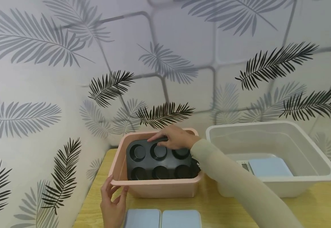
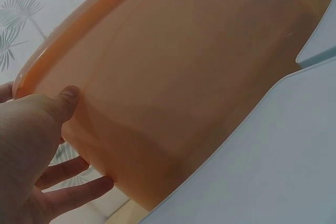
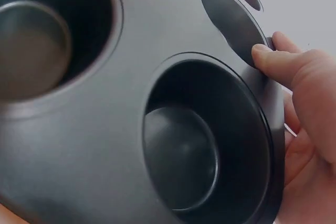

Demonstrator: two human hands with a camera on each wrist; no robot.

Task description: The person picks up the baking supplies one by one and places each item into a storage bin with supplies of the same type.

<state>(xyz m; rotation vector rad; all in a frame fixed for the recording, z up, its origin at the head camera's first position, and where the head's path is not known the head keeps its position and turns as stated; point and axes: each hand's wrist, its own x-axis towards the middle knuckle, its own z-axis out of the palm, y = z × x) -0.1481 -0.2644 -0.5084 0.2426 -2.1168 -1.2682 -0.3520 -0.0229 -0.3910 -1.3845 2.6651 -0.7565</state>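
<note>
Right grip: the right hand point(image 1: 174, 138) pinches the far edge of the black muffin tray point(image 1: 158, 160), thumb on top beside a cup, the other fingers curled under the rim, as the right wrist view shows.
Left grip: the left hand point(image 1: 112, 202) steadies the near left corner of the pink tub point(image 1: 154, 186); the thumb point(image 2: 65, 100) presses flat on the outer wall just under the rim and the fingers spread along the wall below, relaxed, not closed round anything.
Tray position: the muffin tray sits inside the pink tub, tilted, with its far edge raised towards the tub's back rim and its near edge lower. It has six round cups in two rows.
Doing it well: by my judgement, the tray nearly fills the tub, so it should be kept square to the walls and moved slowly, with the left hand holding the tub still so that it does not slide on the wooden table point(image 1: 319, 205).
Risk: a one-edge pinch lets the tray swing; a corner may catch on the tub's rim.
Around: a white tub point(image 1: 271, 126) stands just right of the pink one, with a pale blue board point(image 1: 269, 167) lying in it. Two pale blue lids point(image 1: 162, 219) lie side by side on the table in front of the pink tub, near the left hand.
</note>
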